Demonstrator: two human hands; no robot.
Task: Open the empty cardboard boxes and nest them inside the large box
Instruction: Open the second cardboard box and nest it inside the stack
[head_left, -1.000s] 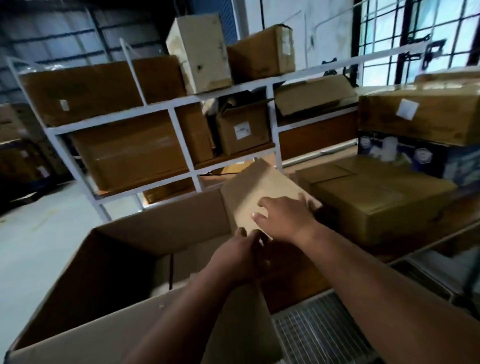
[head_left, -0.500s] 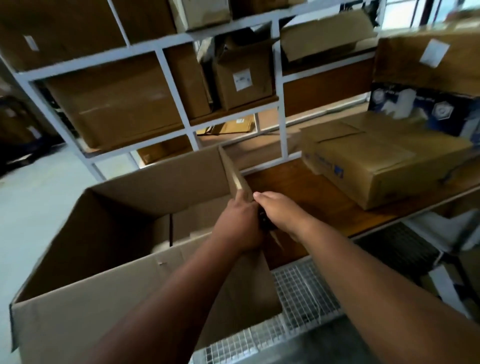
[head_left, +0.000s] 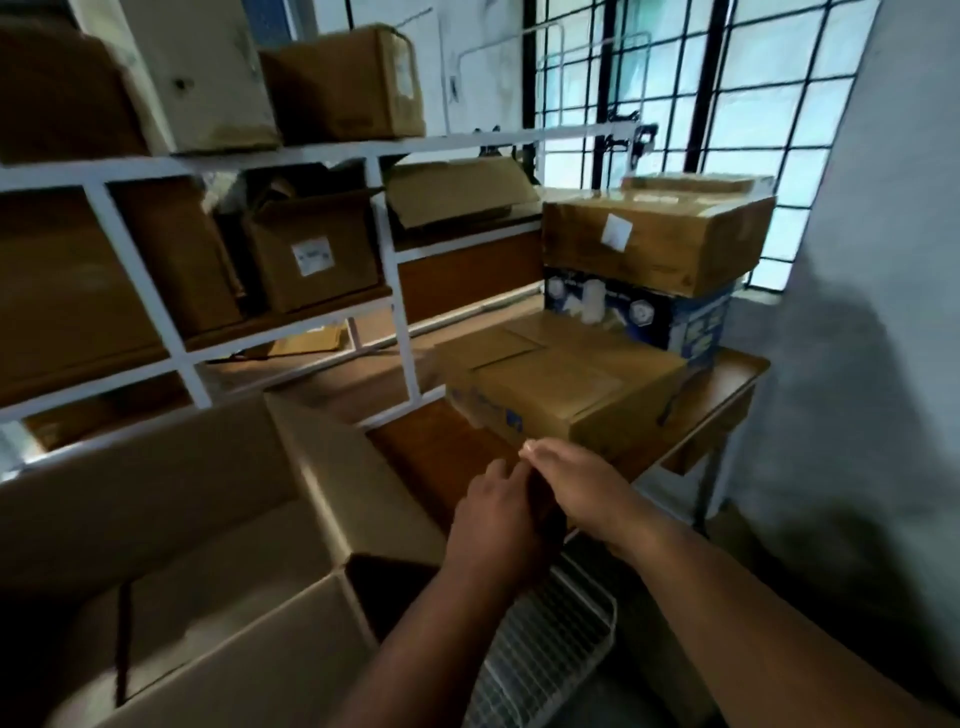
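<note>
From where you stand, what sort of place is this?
Probably a storeroom or small warehouse. White shelves are packed with cardboard boxes, more boxes are stacked on a wooden table, and a large open box sits in front by a barred window.

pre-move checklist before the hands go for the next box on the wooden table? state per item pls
1. Both hands free: left hand and right hand sit close together and no object shows in them, but the gap between them is dark. Cannot tell.
2. Large box open to receive: top flaps up, interior visible. Ok.
3. Next box reachable: closed box lies on the wooden table just beyond the fingertips. Ok.
4. Closed box top unobstructed: nothing stacked on it; the blue printed box stands behind. Ok.
5. Closed box empty: flaps are shut. Cannot tell.
</note>
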